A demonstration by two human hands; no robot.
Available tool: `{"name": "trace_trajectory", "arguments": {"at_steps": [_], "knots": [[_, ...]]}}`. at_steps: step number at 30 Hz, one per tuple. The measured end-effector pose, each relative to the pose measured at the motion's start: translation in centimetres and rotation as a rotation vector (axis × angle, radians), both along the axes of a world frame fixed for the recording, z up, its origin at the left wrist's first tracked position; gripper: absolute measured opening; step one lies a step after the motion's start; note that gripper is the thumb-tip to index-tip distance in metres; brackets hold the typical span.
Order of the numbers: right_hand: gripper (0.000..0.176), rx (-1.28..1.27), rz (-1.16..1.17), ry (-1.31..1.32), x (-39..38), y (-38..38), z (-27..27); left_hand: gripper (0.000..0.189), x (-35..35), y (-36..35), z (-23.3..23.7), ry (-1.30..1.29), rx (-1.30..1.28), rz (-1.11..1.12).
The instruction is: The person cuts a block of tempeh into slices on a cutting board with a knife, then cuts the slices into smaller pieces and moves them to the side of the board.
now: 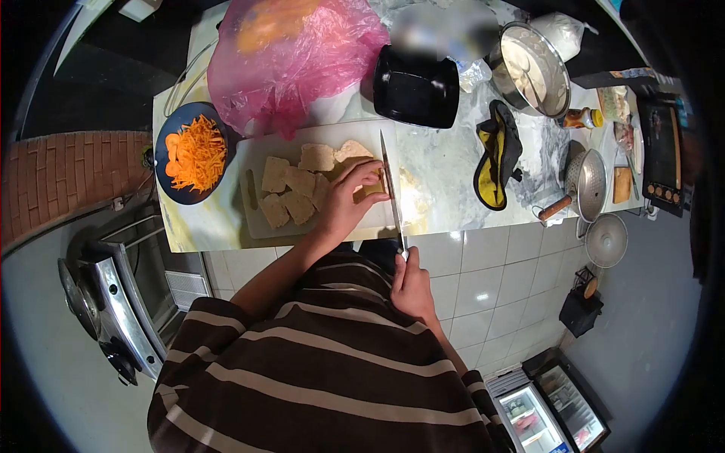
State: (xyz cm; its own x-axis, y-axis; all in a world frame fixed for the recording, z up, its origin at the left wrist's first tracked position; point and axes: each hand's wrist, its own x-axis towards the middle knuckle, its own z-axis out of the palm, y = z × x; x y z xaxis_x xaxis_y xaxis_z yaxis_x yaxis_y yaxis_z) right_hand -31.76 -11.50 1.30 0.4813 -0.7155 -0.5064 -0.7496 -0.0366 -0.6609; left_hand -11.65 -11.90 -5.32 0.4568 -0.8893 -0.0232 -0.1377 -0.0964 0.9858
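My right hand (413, 289) is closed around the handle of a long kitchen knife (393, 189). The blade points away from me along the right end of a white cutting board (361, 217). With bent fingers, my left hand (349, 202) grips a beige piece (371, 186) right beside the blade; the fingers partly cover it. Several beige, crumb-textured square slices (300, 182), which look like bread, lie on the board left of that hand.
A dark plate (168, 190) holds shredded carrot (202, 155). Behind the board are a pink plastic bag (302, 68) and a black container (417, 87). Farther right lie a black-and-yellow pouch-like item (496, 155), a metal pot (555, 94), a strainer (587, 183) and a jar (581, 118).
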Motion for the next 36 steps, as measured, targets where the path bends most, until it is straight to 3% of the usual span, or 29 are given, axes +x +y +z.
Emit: {"name": "trace_trajectory", "arguments": {"at_steps": [12,23,36], "knots": [[0.023,-0.022,0.023,0.037,2.8,-2.2,2.4,0.056,0.0,-0.2,0.6,-0.045,0.018,0.005],[0.025,0.064,0.023,0.071,0.7,-1.4,3.4,0.057,0.0,0.0,0.6,-0.061,0.017,-0.005],[0.028,-0.02,0.064,0.097,2.3,-3.0,3.5,0.056,-0.2,-0.3,0.9,-0.029,0.022,0.01]]}}
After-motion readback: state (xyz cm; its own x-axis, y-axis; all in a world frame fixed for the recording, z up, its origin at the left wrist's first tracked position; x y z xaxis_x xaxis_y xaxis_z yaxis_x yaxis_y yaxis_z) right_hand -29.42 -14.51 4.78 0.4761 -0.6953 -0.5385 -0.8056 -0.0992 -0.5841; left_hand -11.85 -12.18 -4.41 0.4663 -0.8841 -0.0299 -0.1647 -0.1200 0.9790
